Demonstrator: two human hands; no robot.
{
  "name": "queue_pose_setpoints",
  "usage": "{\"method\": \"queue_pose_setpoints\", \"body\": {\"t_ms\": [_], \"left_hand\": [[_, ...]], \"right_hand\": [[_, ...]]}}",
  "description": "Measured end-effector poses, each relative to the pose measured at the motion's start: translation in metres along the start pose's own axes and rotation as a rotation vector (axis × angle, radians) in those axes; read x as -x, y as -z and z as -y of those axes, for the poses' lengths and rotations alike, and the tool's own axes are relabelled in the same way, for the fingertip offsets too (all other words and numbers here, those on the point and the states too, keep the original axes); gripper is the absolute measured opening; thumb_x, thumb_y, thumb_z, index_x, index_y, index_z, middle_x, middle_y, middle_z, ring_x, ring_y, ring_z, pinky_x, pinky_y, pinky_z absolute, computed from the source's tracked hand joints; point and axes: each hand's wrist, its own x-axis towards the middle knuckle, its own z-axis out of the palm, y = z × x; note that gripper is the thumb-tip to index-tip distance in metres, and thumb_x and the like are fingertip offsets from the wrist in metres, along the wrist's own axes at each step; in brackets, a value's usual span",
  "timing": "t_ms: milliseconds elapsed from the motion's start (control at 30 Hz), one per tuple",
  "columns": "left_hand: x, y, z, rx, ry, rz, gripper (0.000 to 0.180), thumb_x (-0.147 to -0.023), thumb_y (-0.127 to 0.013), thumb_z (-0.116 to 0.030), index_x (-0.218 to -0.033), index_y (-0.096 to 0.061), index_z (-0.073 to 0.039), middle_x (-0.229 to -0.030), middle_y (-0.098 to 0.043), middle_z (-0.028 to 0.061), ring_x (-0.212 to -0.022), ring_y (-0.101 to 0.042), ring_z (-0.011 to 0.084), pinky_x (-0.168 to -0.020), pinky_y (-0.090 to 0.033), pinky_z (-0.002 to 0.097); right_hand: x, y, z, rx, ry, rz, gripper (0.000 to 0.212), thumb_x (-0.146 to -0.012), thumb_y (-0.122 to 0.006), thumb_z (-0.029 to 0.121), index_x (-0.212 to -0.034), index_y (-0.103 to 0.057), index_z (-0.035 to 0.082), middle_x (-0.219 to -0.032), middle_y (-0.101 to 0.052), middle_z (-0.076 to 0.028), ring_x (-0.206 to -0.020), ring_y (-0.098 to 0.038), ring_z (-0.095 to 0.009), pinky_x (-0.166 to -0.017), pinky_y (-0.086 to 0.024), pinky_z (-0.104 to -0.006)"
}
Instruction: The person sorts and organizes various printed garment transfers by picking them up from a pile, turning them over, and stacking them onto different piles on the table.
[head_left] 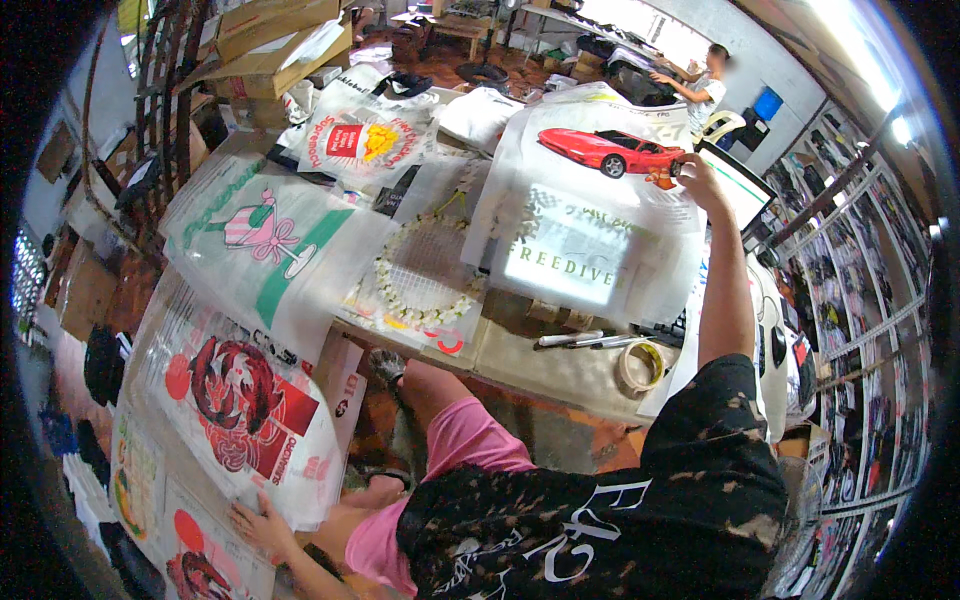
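My right hand reaches to the far right, its fingers bent onto the edge of a translucent film sheet printed with a red sports car. A lit panel glows through the lower part of that sheet. At the lower left, my left hand lies with fingers apart on the near edge of another film sheet, which bears red dragon artwork. Between them are a sheet with a pink and green drink glass and a ring of white flowers.
Pens and a tape roll lie at the table's near edge. A monitor stands right of the sheets. Cardboard boxes are at the far left, shelves on the right. Another person works in the background.
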Motion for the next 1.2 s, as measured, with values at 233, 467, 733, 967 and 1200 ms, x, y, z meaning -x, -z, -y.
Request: {"method": "queue_pose_setpoints", "body": {"t_ms": [233, 467, 733, 967, 1200], "left_hand": [[0.003, -0.006, 0.004, 0.031, -0.074, -0.056, 0.074, -0.088, -0.04, -0.056, -0.136, -0.033, -0.001, -0.142, -0.03, 0.0207, -0.131, -0.028, 0.0356, -0.107, -0.019, 0.0481], [0.007, 0.002, -0.004, 0.081, -0.038, -0.085, 0.072, -0.088, -0.04, -0.055, -0.136, -0.035, -0.002, -0.142, -0.03, 0.0213, -0.132, -0.026, 0.0356, -0.106, -0.018, 0.0502], [0.008, -0.004, 0.001, 0.06, -0.067, -0.125, 0.071, -0.088, -0.042, -0.055, -0.137, -0.034, -0.005, -0.142, -0.03, 0.0205, -0.132, -0.025, 0.0362, -0.107, -0.017, 0.05], [0.011, 0.014, -0.007, 0.162, 0.001, -0.048, 0.073, -0.086, -0.045, -0.055, -0.139, -0.031, -0.007, -0.145, -0.026, 0.018, -0.133, -0.024, 0.0352, -0.107, -0.016, 0.0516], [0.004, 0.006, -0.022, -0.041, -0.072, 0.022, 0.069, -0.087, -0.043, -0.055, -0.139, -0.033, -0.011, -0.141, -0.033, 0.0151, -0.127, -0.034, 0.0357, -0.105, -0.023, 0.0494]], "right_hand": [[-0.015, 0.011, -0.028, -0.248, -0.04, 0.088, 0.039, -0.071, -0.059, 0.0, -0.109, -0.053, 0.006, -0.106, -0.059, -0.007, -0.084, -0.055, -0.013, -0.06, -0.046, -0.0265], [-0.017, 0.016, 0.055, 0.057, 0.184, -0.022, 0.038, -0.075, -0.057, 0.001, -0.113, -0.051, 0.005, -0.112, -0.057, -0.009, -0.105, -0.052, -0.018, -0.09, -0.039, -0.03], [-0.042, 0.012, 0.16, -0.039, 0.423, 0.034, 0.038, -0.081, -0.051, 0.001, -0.119, -0.052, 0.007, -0.117, -0.055, -0.005, -0.11, -0.049, -0.014, -0.096, -0.036, -0.0273], [-0.036, 0.006, 0.224, 0.048, 0.496, -0.061, 0.039, -0.082, -0.053, 0.001, -0.119, -0.053, 0.01, -0.116, -0.056, -0.004, -0.112, -0.049, -0.015, -0.094, -0.037, -0.0273], [-0.048, 0.072, 0.186, 0.142, 0.527, -0.073, 0.037, -0.082, -0.057, 0.009, -0.118, -0.054, 0.007, -0.114, -0.057, -0.004, -0.103, -0.053, -0.014, -0.086, -0.043, -0.0278]]}}
